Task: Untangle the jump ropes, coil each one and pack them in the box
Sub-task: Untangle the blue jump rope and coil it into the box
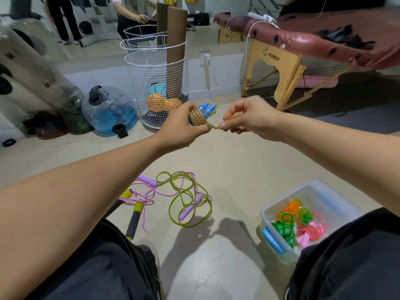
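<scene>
- The left hand [183, 128] was closed around a coiled jump rope [198, 116] with blue handles [207, 108], held up in front of the person at chest height
- The right hand [249, 120] pinched the loose rope end [213, 126] between thumb and fingers, just beside the left hand's knuckles, apparently finishing a wrap or tuck around the bundle
- On the floor [227, 169] below lay the tangle yet to be sorted: a green rope [188, 204] with purple handles looped through a pink rope [149, 194], beside yellow-and-black handles [134, 219]
- The clear box [311, 187] stood near the right knee, already holding several coiled ropes [298, 221] in orange, green and pink
- Risk, as I judged it: if the pinched end slipped before being tucked, the coil could spring loose in the left hand and need rewinding
- A loosely tied bundle dropped into the box might snag on the coils already there and tangle afresh
</scene>
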